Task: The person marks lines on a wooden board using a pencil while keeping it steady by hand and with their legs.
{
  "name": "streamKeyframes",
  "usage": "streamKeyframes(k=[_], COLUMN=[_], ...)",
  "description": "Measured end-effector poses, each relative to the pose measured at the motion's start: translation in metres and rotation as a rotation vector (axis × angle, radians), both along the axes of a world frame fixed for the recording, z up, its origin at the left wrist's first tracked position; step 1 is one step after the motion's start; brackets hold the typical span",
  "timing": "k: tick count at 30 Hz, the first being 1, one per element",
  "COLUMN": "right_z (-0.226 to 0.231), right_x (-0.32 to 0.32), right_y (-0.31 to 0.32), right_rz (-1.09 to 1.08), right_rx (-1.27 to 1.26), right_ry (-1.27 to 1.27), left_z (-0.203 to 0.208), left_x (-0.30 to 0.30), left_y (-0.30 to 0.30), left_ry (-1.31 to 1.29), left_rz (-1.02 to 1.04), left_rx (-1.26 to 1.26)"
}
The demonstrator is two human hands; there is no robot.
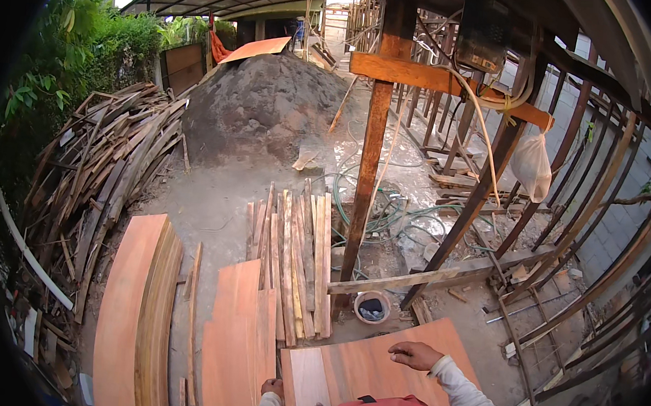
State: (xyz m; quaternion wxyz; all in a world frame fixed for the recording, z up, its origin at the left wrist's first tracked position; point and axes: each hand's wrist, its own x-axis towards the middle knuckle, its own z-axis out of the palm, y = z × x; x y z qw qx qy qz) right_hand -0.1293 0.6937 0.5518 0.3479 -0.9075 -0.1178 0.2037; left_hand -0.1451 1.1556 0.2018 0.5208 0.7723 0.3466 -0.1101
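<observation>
A reddish-brown plywood sheet lies tilted in front of me, with a paler strip near its left side. At that sheet's left edge is my left hand, its fingers curled against the edge. My right hand is over the sheet's right half, fingers loosely extended and nothing visible in them. Just left of my left hand lie more plywood pieces, partly stacked. Long narrow wooden battens rest beyond them, side by side.
A thick plywood stack stands at the left. Behind it lies a heap of scrap timber. A dark sand pile rises at the back. Wooden posts, a low crossbar, a bucket and a green hose occupy the right.
</observation>
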Motion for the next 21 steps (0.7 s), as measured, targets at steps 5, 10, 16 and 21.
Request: streamKeyframes(k=[5,10,16,21], right_z=[-0.075,-0.130,-0.144,-0.177], right_x=[-0.042,-0.093,-0.106,-0.121], right_y=[-0.015,-0.003,0.021,0.007], right_rz=[-0.062,-0.023,-0.058,-0.224], right_rx=[-0.342,-0.457,-0.306,-0.202], right_ry=[0.168,0.418,0.517,0.382], left_z=[-0.009,-0.049,-0.068,-0.061], left_x=[-0.033,-0.081,-0.085,-0.064], left_y=[0.003,0.015,0.022,0.035], left_ry=[0.195,0.554,0.551,0.395], left_rz=[-0.117,-0.513,-0.047,-0.068], left_rx=[0.027,-0.043,-0.401,-0.332])
